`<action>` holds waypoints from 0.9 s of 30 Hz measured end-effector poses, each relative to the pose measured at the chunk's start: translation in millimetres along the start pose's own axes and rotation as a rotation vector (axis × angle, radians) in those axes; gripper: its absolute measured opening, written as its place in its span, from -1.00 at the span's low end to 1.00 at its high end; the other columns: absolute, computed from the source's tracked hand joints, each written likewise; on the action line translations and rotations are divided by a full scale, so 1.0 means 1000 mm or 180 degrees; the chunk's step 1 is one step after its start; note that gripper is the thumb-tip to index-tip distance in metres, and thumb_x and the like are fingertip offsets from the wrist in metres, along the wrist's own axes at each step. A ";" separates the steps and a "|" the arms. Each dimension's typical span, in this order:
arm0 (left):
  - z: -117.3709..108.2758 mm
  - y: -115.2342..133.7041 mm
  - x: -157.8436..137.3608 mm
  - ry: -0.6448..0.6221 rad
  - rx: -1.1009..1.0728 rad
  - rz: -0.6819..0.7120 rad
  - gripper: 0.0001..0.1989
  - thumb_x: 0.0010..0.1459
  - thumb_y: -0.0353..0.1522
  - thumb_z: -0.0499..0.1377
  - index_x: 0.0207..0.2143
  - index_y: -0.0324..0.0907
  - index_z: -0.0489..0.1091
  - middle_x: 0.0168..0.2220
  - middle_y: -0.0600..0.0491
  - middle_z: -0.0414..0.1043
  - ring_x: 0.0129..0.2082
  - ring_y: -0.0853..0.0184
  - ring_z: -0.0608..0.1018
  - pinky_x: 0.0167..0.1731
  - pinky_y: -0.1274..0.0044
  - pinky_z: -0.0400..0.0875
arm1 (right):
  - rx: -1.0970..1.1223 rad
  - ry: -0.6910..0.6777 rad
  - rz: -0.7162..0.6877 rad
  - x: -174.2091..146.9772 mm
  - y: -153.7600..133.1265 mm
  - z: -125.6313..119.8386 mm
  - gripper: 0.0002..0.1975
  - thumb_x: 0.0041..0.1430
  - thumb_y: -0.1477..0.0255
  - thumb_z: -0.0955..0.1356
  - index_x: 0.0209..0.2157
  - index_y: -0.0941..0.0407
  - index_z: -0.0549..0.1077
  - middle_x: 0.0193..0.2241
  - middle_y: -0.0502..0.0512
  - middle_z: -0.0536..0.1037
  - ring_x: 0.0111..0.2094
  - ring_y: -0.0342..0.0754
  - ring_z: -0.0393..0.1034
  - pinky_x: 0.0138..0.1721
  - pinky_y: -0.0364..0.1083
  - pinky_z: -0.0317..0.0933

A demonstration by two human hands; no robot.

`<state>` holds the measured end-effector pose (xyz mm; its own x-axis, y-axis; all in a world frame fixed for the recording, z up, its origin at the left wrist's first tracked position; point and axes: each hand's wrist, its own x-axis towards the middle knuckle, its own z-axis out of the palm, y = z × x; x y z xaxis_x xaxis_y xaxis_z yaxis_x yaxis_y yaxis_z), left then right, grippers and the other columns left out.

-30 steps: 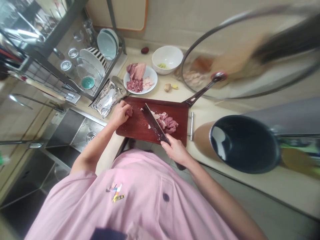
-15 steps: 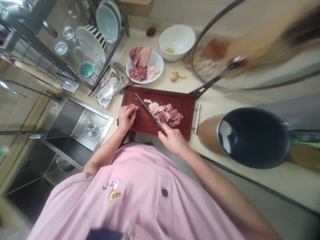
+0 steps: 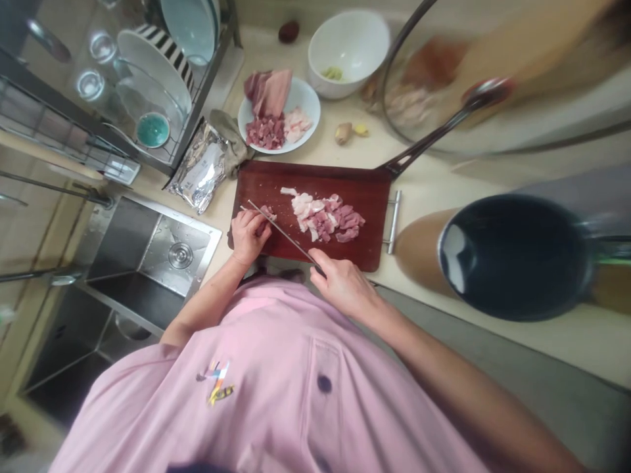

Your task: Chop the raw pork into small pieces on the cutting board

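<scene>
On the dark red cutting board [image 3: 315, 180], my left hand [image 3: 249, 233] bends its fingers over a small piece of meat [image 3: 267, 212] at the left end. My right hand [image 3: 342, 279] grips a knife [image 3: 283, 231] by its handle. The thin blade slants up and left across the board, its front part at the meat beside my left fingertips. To the right of the blade lies a pile of cut meat [image 3: 330, 217], pale fat on one side and pinker pieces on the other. My left fingers partly cover the held piece.
Behind the board stand a plate [image 3: 308, 98] of meat and a white bowl [image 3: 345, 39]. Ginger [image 3: 344, 133] lies nearby. A foil packet [image 3: 200, 171], dish rack [image 3: 207, 85] and sink [image 3: 162, 243] are left; a dark pot [image 3: 517, 256] and dark-handled utensil [image 3: 434, 135] are right.
The knife has moved left, away from the cut pile, to the piece under my left hand. The camera view has shifted slightly.
</scene>
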<state>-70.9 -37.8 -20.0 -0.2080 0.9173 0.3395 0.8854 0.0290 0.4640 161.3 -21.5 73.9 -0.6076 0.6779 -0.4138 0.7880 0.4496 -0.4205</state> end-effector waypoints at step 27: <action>-0.003 0.005 0.001 -0.0243 -0.0314 -0.0240 -0.92 0.12 -0.34 0.21 -0.30 -0.13 0.43 -0.24 0.05 0.46 -0.17 0.27 0.42 -0.07 0.39 0.27 | 0.0368 -0.0203 0.0173 0.064 -0.029 -0.002 -0.68 0.19 0.43 0.17 -0.06 0.16 0.37 -0.37 0.21 0.57 -0.35 0.07 0.45 -0.37 -0.10 0.10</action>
<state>-67.4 -37.6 -14.9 -0.2368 0.9417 0.2392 0.8225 0.0633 0.5652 100.3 9.6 60.9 -0.5724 0.6595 -0.4873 0.8055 0.3409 -0.4848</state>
